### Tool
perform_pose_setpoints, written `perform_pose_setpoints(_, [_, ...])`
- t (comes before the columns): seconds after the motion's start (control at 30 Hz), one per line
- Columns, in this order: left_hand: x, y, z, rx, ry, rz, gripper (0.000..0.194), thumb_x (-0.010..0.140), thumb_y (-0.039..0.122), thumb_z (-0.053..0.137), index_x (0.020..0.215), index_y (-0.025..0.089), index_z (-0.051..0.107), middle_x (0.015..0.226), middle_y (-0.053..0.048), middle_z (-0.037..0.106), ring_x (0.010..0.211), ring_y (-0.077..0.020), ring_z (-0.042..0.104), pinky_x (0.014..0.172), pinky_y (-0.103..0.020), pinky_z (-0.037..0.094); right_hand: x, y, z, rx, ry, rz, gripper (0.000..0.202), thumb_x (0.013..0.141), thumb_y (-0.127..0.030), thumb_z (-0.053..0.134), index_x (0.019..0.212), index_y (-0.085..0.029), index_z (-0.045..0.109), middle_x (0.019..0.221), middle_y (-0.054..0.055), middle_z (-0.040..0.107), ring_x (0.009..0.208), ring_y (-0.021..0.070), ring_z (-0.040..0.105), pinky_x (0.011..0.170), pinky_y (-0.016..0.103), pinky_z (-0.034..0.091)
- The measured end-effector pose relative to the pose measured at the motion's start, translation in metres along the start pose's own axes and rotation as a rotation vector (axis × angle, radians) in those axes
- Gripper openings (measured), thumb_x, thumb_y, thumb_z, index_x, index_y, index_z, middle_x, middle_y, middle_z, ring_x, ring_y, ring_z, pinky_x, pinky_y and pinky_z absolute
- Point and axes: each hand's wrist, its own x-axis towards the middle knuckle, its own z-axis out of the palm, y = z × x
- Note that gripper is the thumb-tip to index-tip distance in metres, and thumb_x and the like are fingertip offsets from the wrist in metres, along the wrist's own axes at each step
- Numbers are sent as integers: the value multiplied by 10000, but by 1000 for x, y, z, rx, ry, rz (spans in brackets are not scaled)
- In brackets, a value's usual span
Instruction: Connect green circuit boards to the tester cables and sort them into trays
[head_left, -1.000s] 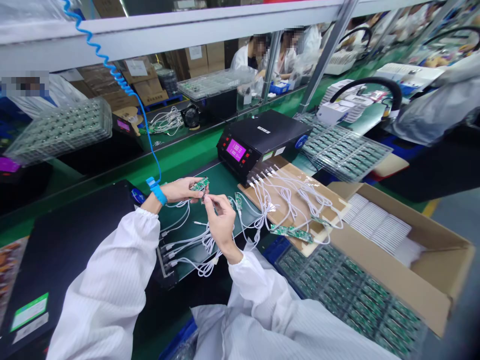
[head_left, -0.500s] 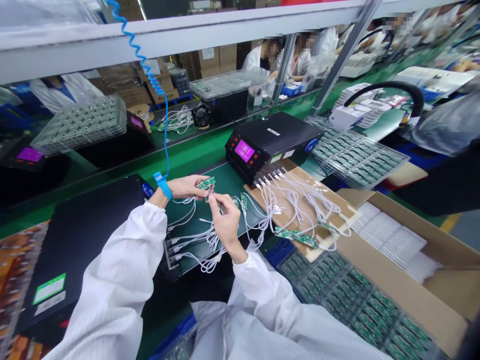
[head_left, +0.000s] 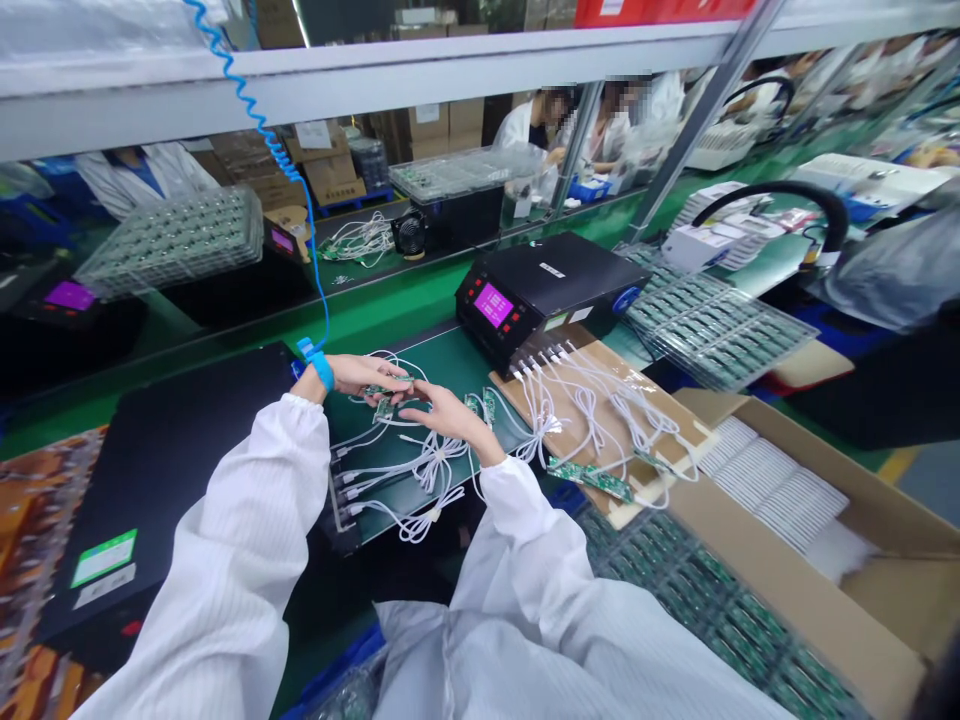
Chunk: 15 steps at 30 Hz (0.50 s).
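Observation:
My left hand (head_left: 366, 373), with a blue wrist strap on a coiled cord, is closed around a small green circuit board (head_left: 391, 386). Just right of it is my right hand (head_left: 450, 412), thumb and fingers apart, the fingertips close to the board's right end; whether they touch it I cannot tell. Below the left hand, another small green board (head_left: 384, 409) lies among white cables (head_left: 439, 455) on the dark green work surface. More small boards (head_left: 488, 406) lie to the right of my right hand.
A black test box (head_left: 555, 290) with a lit magenta screen feeds several white cables onto a brown board (head_left: 600, 400). A long green circuit board (head_left: 589, 477) lies there. A large black box (head_left: 172, 480) stands left. Right are a carton (head_left: 787, 570) and a tray of boards (head_left: 720, 600).
My right hand has gone from a pinch at the board to spread fingers. The board in my left hand has tilted flatter and moved slightly left and down. The view has shifted a little.

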Motion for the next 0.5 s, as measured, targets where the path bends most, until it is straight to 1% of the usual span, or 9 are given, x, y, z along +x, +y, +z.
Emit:
perform_pose_setpoints(0.07, [-3,-2,-3,14,24,-23,386,741,480,874,830,153,690,735,-33,623,539,-84,459,453,-224,302,8,4,9,12,-10,-28,210,922,-238,711,1124,-183,716,1121,58,774,1041,178,727,953,309,527])
perform_pose_setpoints(0.13, [-3,-3,-6,-4,96,-29,406,696,468,905,777,150,667,681,-18,589,534,-85,447,457,-229,288,14,9,19,-85,27,-19,151,917,-227,724,1061,-190,744,1072,51,775,997,181,718,931,309,515])
perform_pose_setpoints(0.17, [-3,-3,-8,-23,170,-18,423,671,465,921,770,148,659,667,-12,576,539,-87,449,467,-232,292,17,11,23,-162,45,-2,118,911,-223,737,1023,-190,753,1048,52,770,989,188,704,934,316,501])
perform_pose_setpoints(0.27, [0,-5,-15,-62,449,25,486,624,501,937,764,152,630,677,-6,572,584,-101,485,520,-241,342,23,13,37,-421,52,82,61,916,-215,743,961,-174,755,1008,75,742,997,212,643,959,346,453])
perform_pose_setpoints(0.3, [2,-6,-17,-65,517,32,503,617,522,933,762,155,621,687,-5,576,598,-106,496,539,-246,359,25,13,41,-492,42,110,59,927,-208,730,965,-169,754,1016,86,733,1001,219,626,962,353,443])
perform_pose_setpoints(0.33, [3,-7,-20,-65,557,34,516,612,539,929,760,158,614,694,-5,579,610,-111,504,552,-251,371,26,11,45,-552,26,135,63,934,-198,718,975,-164,753,1031,96,725,1005,226,614,960,358,439])
perform_pose_setpoints(0.43, [6,-11,-24,-65,579,27,527,600,556,925,770,162,619,705,-6,589,626,-121,515,567,-261,381,21,5,52,-661,-8,170,107,932,-182,711,1027,-153,750,1083,124,706,1036,257,593,947,373,449])
perform_pose_setpoints(0.5, [7,-13,-25,-66,583,20,523,598,553,925,765,163,620,706,-7,594,620,-121,513,565,-264,379,6,1,49,-686,50,162,135,943,-201,700,1061,-151,742,1086,135,691,1052,274,588,940,383,461])
